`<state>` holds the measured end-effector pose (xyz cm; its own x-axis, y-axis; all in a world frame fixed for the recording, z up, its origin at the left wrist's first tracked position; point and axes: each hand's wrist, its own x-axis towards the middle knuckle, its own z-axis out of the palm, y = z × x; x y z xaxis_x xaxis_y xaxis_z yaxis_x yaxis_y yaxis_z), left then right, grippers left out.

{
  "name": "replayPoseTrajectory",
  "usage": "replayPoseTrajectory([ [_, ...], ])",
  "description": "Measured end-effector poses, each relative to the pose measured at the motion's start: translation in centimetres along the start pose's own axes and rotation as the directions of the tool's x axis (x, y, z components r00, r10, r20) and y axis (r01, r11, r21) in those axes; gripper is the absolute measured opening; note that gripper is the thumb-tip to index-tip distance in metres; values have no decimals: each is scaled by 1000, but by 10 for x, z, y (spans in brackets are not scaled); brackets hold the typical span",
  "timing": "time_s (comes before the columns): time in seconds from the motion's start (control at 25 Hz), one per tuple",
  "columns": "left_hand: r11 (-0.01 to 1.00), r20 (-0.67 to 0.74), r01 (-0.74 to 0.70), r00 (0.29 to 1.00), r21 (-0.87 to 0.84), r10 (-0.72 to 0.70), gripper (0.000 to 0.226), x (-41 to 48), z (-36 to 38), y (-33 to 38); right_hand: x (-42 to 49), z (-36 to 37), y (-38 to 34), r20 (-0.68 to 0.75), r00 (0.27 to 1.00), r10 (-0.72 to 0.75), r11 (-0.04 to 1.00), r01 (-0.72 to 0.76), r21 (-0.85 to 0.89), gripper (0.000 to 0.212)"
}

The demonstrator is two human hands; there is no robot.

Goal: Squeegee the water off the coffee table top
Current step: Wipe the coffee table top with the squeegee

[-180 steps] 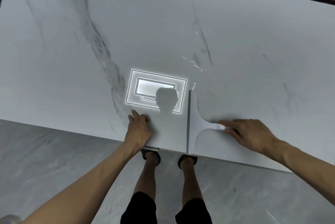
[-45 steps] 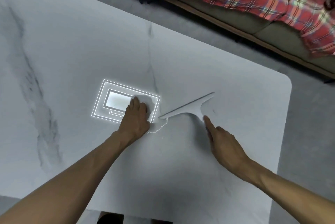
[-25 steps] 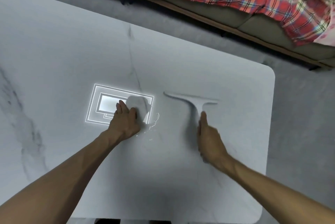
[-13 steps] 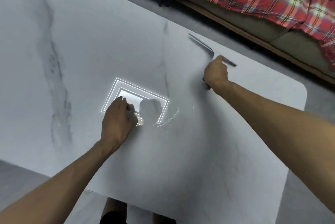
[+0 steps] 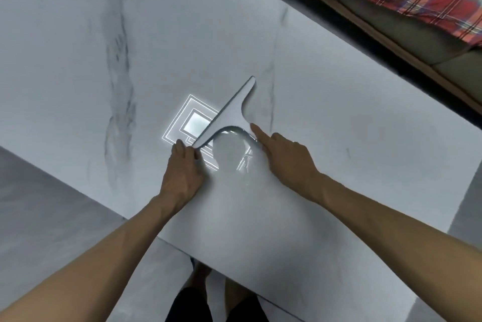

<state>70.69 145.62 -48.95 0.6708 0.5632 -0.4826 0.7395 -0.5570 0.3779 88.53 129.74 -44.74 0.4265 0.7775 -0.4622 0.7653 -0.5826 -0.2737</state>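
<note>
Water (image 5: pixel 232 149) lies as a shallow pool on the white marble table (image 5: pixel 339 118), directly on the near side of the squeegee (image 5: pixel 227 115) and close to the middle of the top. The squeegee is a pale T-shaped tool; its long blade runs diagonally from lower left to upper right, and it crosses the bright reflection of a ceiling lamp (image 5: pixel 190 123).

The right hand (image 5: pixel 284 157) is closed around the handle, with the index finger stretched along it towards the blade. The left hand (image 5: pixel 182 167) pinches the near end of the blade with fingers together, so both hands are clamped on the tool.

The step in hand seems to be a pull of the pooled water towards the near edge of the table. To do it well, the person should keep the whole blade edge in contact with the marble, with even pressure from both hands, so that no thin line of water escapes under one end. The blade should stay slightly angled, so that the water runs to one side and not around both ends. A steady, unbroken stroke to the edge is probably better than short ones, because the pool is wide and can spill past the blade.
</note>
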Motion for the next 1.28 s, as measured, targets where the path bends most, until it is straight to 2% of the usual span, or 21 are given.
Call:
replayPoseTrajectory([
  [0.12,990,105,-75,992,121,63,33,-8,9,9,-58,0,59,50,991,122,991,-120,-54,80],
  [0.24,979,230,-61,973,196,15,35,-11,14,18,-117,0,95,41,973,228,974,-227,-30,69],
  [0.32,970,248,-55,969,237,-5,36,-11,14,19,-155,2,115,36,958,285,958,-284,-40,59],
  [0.48,985,253,-85,966,149,45,32,-14,8,10,-199,-3,127,19,911,411,911,-410,-31,46],
  [0.6,993,213,-121,970,-6,119,18,-30,1,-2,-212,-6,98,-35,891,452,892,-451,25,46],
  [0.72,980,113,21,994,-196,2,26,-45,-8,-20,-197,3,38,-56,935,351,932,-343,117,46],
  [0.84,936,39,179,984,-304,-175,32,-53,-15,-47,-164,32,-30,-5,997,73,989,-72,126,45],
  [0.92,929,-10,210,975,-304,-224,31,-60,-21,-68,-140,59,-71,63,990,-123,990,118,82,47],
  [1.0,938,-41,204,974,-280,-224,29,-68,-24,-87,-118,82,-104,136,951,-278,961,275,39,49],
  [1.12,951,-45,145,986,-274,-163,21,-79,-23,-100,-97,97,-120,170,923,-344,938,347,12,48],
  [1.28,963,16,60,998,-264,-58,28,-93,-13,-93,-97,90,-89,72,959,-276,959,279,-40,44],
])
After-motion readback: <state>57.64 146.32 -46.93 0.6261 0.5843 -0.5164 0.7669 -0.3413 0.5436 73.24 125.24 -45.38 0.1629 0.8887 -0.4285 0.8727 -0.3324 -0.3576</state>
